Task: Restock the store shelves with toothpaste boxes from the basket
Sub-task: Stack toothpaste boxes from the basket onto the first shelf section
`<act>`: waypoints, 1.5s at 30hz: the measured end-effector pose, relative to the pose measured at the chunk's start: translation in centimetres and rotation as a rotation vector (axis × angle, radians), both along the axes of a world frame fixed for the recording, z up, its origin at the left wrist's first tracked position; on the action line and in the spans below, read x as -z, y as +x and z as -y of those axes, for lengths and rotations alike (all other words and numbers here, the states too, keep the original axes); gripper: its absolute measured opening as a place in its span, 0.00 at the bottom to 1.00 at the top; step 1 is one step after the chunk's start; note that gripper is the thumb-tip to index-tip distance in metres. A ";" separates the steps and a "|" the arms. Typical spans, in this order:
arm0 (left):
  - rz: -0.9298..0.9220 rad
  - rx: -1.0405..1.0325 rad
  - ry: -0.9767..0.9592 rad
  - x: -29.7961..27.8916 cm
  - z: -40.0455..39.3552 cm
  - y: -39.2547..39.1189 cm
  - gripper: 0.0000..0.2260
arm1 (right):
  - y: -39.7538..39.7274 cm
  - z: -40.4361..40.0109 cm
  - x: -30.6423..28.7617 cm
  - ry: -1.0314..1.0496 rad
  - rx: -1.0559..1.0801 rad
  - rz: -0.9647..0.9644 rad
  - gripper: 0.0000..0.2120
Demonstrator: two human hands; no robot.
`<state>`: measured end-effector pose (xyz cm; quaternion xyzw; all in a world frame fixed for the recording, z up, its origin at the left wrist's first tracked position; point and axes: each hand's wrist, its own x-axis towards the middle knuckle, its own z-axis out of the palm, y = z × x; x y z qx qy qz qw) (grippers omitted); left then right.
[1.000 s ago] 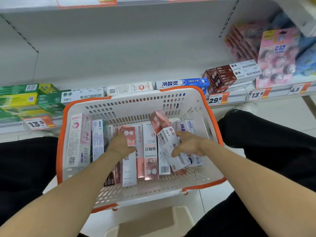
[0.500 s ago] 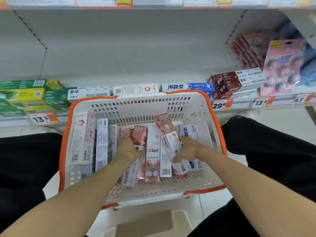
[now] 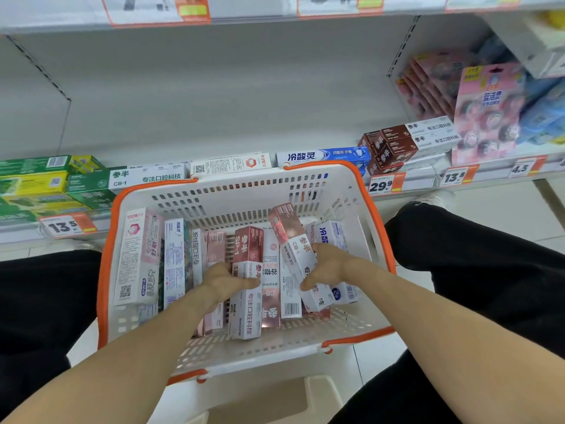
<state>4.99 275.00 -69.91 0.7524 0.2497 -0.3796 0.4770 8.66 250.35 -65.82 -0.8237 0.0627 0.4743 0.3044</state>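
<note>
A white basket with an orange rim (image 3: 379,228) sits between my knees and holds several toothpaste boxes. My left hand (image 3: 224,281) grips a red-and-white SP-1 box (image 3: 247,255), its far end raised off the pile. My right hand (image 3: 327,266) grips a red-and-white CB-1 box (image 3: 292,237), tilted up toward the basket's far wall. A pink-and-white box (image 3: 137,255) leans against the basket's left wall. The low shelf (image 3: 214,117) behind the basket carries a front row of boxes, among them a blue-and-white one (image 3: 321,156).
Green and yellow boxes (image 3: 36,185) are stacked at the shelf's left, brown boxes (image 3: 394,148) and pink hanging packs (image 3: 489,114) at its right. Price tags (image 3: 382,185) line the shelf edge. My black-trousered legs flank the basket, which rests on a white stool (image 3: 321,396).
Both hands have tightened on their boxes and lifted them a little; the SP-1 box in my left hand now stands higher out of the pile. The camera has tilted upward slightly.
</note>
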 end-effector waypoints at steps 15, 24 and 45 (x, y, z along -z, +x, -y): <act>0.191 -0.070 -0.204 -9.3 2.6 0.8 0.14 | 2.2 -2.5 -4.9 0.289 0.051 -0.181 0.22; 0.410 0.068 -0.086 -23.4 -2.9 3.7 0.19 | 5.8 -2.5 -14.2 0.552 0.013 -0.061 0.26; 0.785 -0.249 -0.224 -33.7 -13.9 6.6 0.18 | 6.3 -5.2 -29.4 0.658 -0.147 0.175 0.30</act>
